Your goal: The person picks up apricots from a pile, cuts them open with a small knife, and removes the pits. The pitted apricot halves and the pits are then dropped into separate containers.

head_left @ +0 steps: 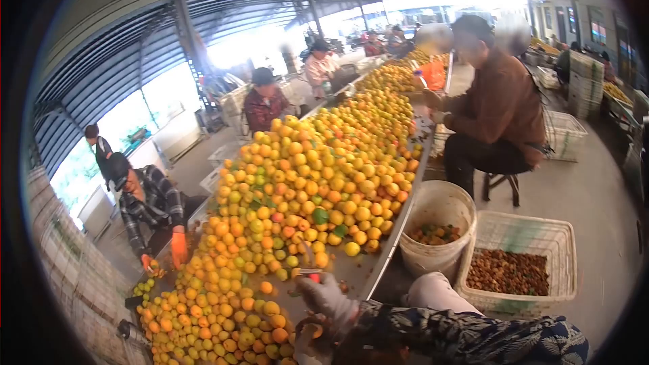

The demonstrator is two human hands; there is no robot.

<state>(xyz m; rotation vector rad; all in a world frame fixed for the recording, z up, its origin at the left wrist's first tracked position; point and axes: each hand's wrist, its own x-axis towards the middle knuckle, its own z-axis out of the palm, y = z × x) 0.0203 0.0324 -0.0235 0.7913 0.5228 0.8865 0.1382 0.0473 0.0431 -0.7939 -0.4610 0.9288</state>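
Note:
A long metal table [389, 257] bears a large heap of yellow-orange fruit [297, 182]. At the near edge of the table, my right hand [329, 299], in a pale glove, is closed around a small knife [310, 273] with a red part on its handle. Just below it, my left hand [312, 346], also gloved, is closed on a piece of orange fruit [316, 330] at the bottom of the frame. Part of my left hand is hidden under the right forearm and cut off by the frame's dark edge.
A white bucket [438, 196] with scraps stands right of the table. Beside it is a white crate [564, 257] of brown pits. A person in brown [503, 105] sits on a stool beyond. Across the table, a co-worker in orange gloves [155, 196] handles fruit; others sit farther back.

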